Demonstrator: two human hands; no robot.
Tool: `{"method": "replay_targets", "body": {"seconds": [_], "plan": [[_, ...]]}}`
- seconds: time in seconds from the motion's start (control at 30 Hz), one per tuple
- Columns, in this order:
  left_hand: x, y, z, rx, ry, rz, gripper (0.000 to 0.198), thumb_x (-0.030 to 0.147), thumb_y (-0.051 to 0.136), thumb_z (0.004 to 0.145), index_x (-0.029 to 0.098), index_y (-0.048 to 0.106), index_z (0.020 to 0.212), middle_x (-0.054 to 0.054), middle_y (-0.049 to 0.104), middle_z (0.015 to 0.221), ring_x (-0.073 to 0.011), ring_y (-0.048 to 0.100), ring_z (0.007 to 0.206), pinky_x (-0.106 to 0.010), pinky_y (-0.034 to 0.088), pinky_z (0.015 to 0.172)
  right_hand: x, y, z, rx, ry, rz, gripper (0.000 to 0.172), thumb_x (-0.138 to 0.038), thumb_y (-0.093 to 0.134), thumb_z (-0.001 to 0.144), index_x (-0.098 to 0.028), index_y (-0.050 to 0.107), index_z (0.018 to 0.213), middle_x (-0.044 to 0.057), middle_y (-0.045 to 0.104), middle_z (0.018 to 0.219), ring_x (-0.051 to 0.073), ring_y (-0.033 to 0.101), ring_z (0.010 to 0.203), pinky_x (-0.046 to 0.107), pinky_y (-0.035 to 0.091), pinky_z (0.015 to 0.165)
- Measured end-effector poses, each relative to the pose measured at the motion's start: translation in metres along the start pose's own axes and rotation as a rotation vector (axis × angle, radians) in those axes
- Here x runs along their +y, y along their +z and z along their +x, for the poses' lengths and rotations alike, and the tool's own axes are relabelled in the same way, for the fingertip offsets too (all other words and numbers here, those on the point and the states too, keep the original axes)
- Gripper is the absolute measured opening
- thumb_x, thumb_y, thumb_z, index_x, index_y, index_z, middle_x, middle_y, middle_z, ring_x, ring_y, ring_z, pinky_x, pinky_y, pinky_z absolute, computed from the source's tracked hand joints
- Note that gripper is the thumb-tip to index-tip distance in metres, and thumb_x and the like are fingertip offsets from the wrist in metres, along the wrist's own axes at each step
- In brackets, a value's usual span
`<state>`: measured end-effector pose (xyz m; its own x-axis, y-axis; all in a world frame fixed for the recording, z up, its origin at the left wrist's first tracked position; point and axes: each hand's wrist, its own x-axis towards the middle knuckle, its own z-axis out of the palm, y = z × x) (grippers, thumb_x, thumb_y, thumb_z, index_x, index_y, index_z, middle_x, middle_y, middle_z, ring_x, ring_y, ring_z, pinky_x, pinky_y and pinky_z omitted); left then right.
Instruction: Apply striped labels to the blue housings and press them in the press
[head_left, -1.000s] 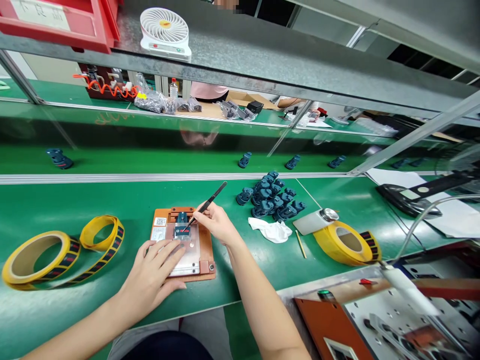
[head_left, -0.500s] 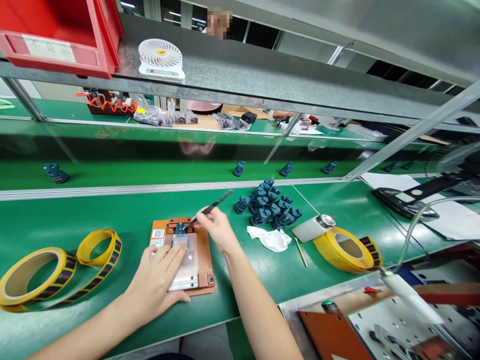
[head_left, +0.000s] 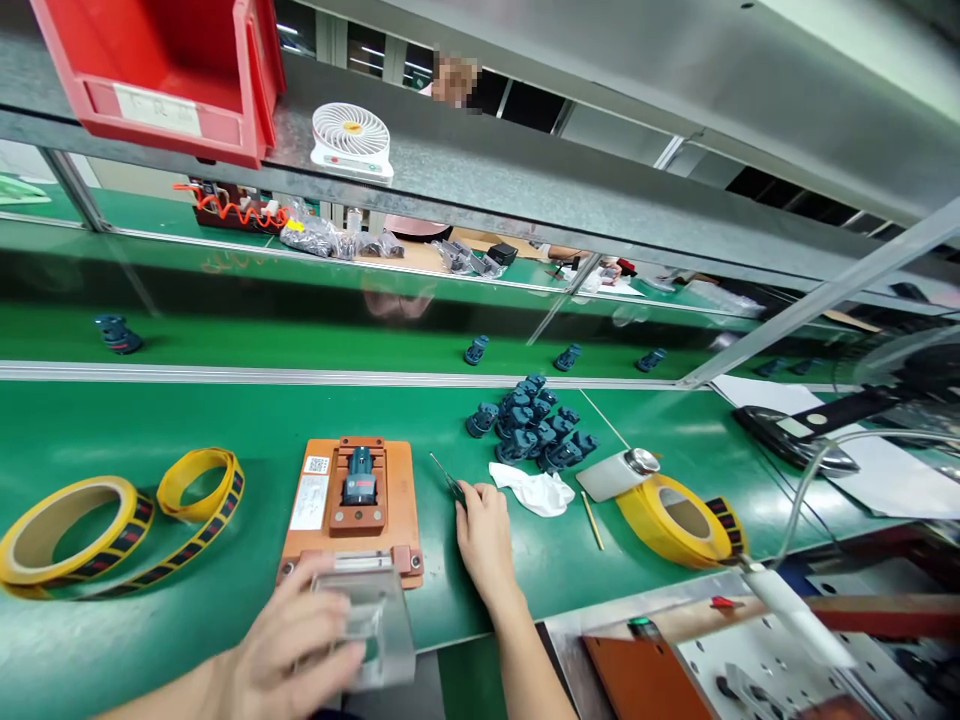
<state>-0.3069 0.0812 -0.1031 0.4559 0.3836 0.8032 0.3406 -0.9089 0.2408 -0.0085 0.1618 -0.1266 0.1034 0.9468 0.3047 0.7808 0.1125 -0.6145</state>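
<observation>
An orange fixture (head_left: 405, 500) lies on the green bench with a dark teal housing with a red mark (head_left: 360, 478) seated upright in its nest. Its clear plastic lid (head_left: 390, 625) is swung down toward me, past the bench's front edge. My left hand (head_left: 300, 635) has its fingers curled over that lid, slightly blurred. Right of the fixture, my right hand (head_left: 484, 530) is closed on a pair of tweezers (head_left: 448, 475), low over the bench, tips pointing away to the left.
Yellow label rolls lie on the left (head_left: 19, 545) and right (head_left: 637, 520). A cluster of teal housings (head_left: 517, 415), a white cloth (head_left: 536, 492), a thin yellow stick (head_left: 592, 520) and a white bottle (head_left: 611, 475) sit to the right. Overhead, a shelf holds a red bin (head_left: 161, 135) and white fan (head_left: 351, 140).
The clear lid has swung up off the housing and toward me with my left hand. My right hand and its tweezers have moved from the housing to the fixture's right.
</observation>
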Motion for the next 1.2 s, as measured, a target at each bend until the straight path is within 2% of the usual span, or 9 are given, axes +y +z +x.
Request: {"method": "replay_targets", "body": {"seconds": [0.1, 0.17, 0.33, 0.43, 0.73, 0.83, 1.0, 1.13, 1.2], "plan": [[0.021, 0.001, -0.023, -0.198, 0.079, -0.059, 0.029, 0.005, 0.043, 0.099, 0.011, 0.069, 0.112, -0.006, 0.074, 0.092, -0.0199, 0.068, 0.106, -0.048, 0.031, 0.124, -0.013, -0.001, -0.002, -0.025, -0.101, -0.042, 0.04, -0.028, 0.045, 0.098, -0.019, 0.06, 0.134, 0.016, 0.05, 0.116, 0.036, 0.044, 0.108, 0.058, 0.04, 0.096], [0.026, 0.001, -0.03, -0.265, 0.072, -0.023, 0.026, 0.009, 0.048, 0.1, 0.011, 0.068, 0.116, -0.007, 0.077, 0.1, -0.0216, 0.066, 0.114, -0.052, 0.023, 0.126, -0.032, -0.001, 0.0, -0.158, -0.264, 0.049, 0.04, -0.03, 0.044, 0.103, -0.031, 0.055, 0.141, 0.011, 0.046, 0.127, 0.032, 0.04, 0.12, 0.053, 0.037, 0.105], [0.016, -0.002, -0.021, -0.291, -0.23, 0.16, 0.051, 0.015, 0.056, 0.096, 0.019, 0.049, 0.146, -0.012, 0.058, 0.144, -0.0296, 0.044, 0.142, -0.058, 0.018, 0.124, -0.062, 0.013, 0.017, -0.512, -0.477, 0.283, 0.037, -0.029, 0.049, 0.104, -0.045, 0.057, 0.137, 0.003, 0.037, 0.137, 0.026, 0.034, 0.128, 0.047, 0.03, 0.114], [0.011, -0.002, -0.015, -0.325, -0.351, 0.202, 0.058, 0.016, 0.053, 0.096, 0.017, 0.04, 0.152, -0.012, 0.047, 0.154, -0.0285, 0.038, 0.145, -0.05, 0.018, 0.125, -0.059, 0.024, 0.028, -0.557, -0.48, 0.283, 0.037, -0.029, 0.052, 0.104, -0.047, 0.058, 0.136, 0.003, 0.039, 0.134, 0.026, 0.034, 0.127, 0.047, 0.028, 0.115], [0.008, 0.003, -0.018, -0.339, -0.328, 0.172, 0.059, 0.013, 0.049, 0.094, 0.017, 0.041, 0.151, -0.01, 0.044, 0.157, -0.0271, 0.034, 0.147, -0.046, 0.014, 0.125, -0.064, 0.035, 0.04, -0.574, -0.496, 0.298, 0.033, -0.028, 0.052, 0.104, -0.043, 0.063, 0.131, 0.004, 0.04, 0.13, 0.025, 0.036, 0.127, 0.046, 0.026, 0.116], [0.008, 0.003, -0.018, -0.314, -0.298, 0.183, 0.058, 0.013, 0.05, 0.093, 0.016, 0.043, 0.15, -0.011, 0.046, 0.155, -0.0277, 0.036, 0.146, -0.048, 0.011, 0.125, -0.069, 0.037, 0.039, -0.577, -0.457, 0.305, 0.03, -0.028, 0.051, 0.104, -0.041, 0.067, 0.126, 0.004, 0.04, 0.127, 0.025, 0.037, 0.126, 0.045, 0.028, 0.115], [-0.004, -0.003, -0.008, -0.158, -0.312, 0.172, 0.052, 0.013, 0.054, 0.092, 0.024, 0.051, 0.143, -0.01, 0.057, 0.145, -0.0275, 0.049, 0.136, -0.051, 0.02, 0.119, -0.087, 0.038, 0.044, -0.339, -0.309, 0.259, 0.027, -0.026, 0.068, 0.094, -0.025, 0.063, 0.12, 0.006, 0.048, 0.114, 0.024, 0.045, 0.113, 0.042, 0.04, 0.104], [-0.046, -0.008, 0.026, 0.015, -0.565, 0.07, 0.04, 0.023, 0.062, 0.091, 0.029, 0.062, 0.131, -0.005, 0.066, 0.133, -0.0263, 0.055, 0.127, -0.046, 0.034, 0.112, -0.11, 0.035, 0.046, -0.341, -0.318, 0.073, 0.051, -0.036, 0.095, 0.063, -0.02, 0.056, 0.092, 0.003, 0.055, 0.099, 0.025, 0.05, 0.099, 0.036, 0.046, 0.084], [-0.073, -0.007, 0.05, 0.118, -0.787, -0.102, 0.033, 0.034, 0.064, 0.089, 0.027, 0.069, 0.121, -0.007, 0.068, 0.128, -0.0281, 0.056, 0.125, -0.048, 0.036, 0.111, -0.122, 0.029, 0.047, -0.309, -0.319, 0.055, 0.038, -0.024, 0.088, 0.073, -0.02, 0.053, 0.087, 0.0, 0.057, 0.092, 0.022, 0.053, 0.093, 0.034, 0.045, 0.081]]}}
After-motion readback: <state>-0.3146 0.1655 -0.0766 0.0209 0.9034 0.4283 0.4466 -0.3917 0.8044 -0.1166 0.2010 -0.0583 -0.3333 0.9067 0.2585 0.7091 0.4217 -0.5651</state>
